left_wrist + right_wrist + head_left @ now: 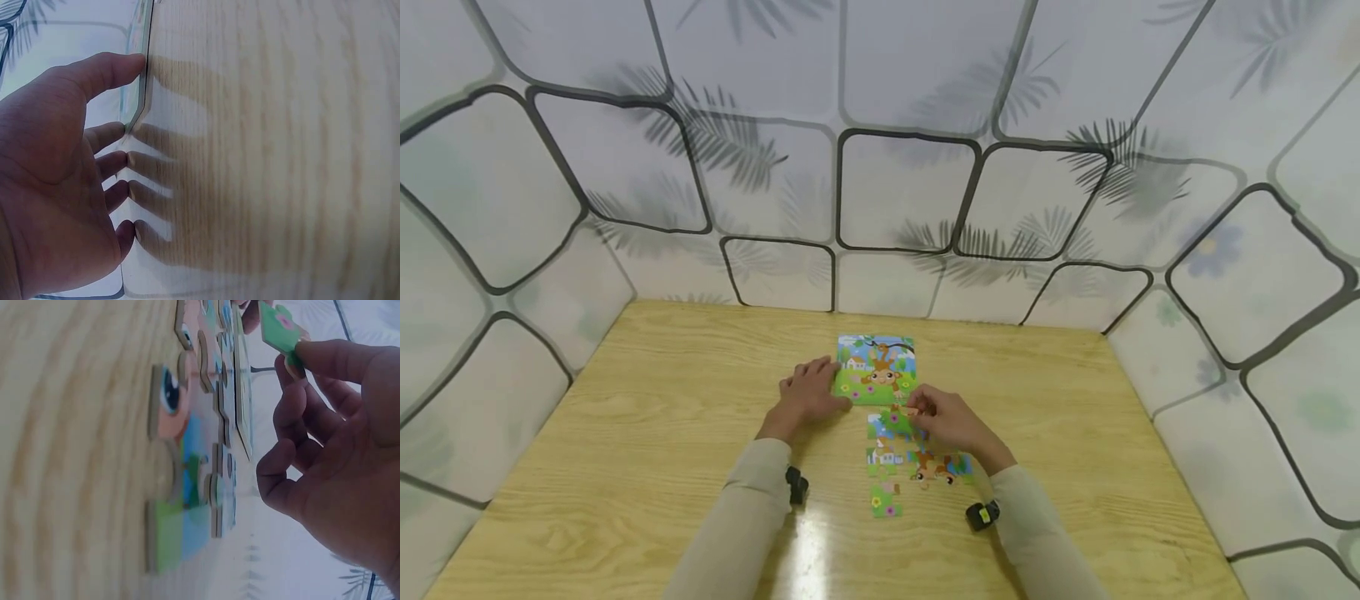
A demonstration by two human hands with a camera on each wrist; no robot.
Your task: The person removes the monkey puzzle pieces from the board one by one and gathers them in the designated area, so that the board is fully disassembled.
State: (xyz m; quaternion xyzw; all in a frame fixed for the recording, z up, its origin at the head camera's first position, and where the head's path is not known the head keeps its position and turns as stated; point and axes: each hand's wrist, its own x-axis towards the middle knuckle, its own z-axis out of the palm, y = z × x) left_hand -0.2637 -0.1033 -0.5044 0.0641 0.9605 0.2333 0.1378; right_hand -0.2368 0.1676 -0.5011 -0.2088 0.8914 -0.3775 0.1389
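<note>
A square monkey picture board (pixel 872 385) lies on the table. My left hand (pixel 810 393) rests at its left edge, fingers spread and fingertips on the wood. In the left wrist view the thumb touches the edge of the board (pixel 139 100). My right hand (pixel 951 421) is just below the board and pinches a green jigsaw piece with a pink flower (pixel 275 330) between thumb and fingers, raised off the table. Below it lie jigsaw pieces with parts of the monkey's face (pixel 934 472), pieces with a house (pixel 882 457), and a flower piece (pixel 886 503).
The wooden table (pixel 700 375) is bounded by patterned fabric walls (pixel 895 192) at the back and both sides. Dark wrist cameras (pixel 982 515) hang beneath both sleeves. Light glares off the table near the front.
</note>
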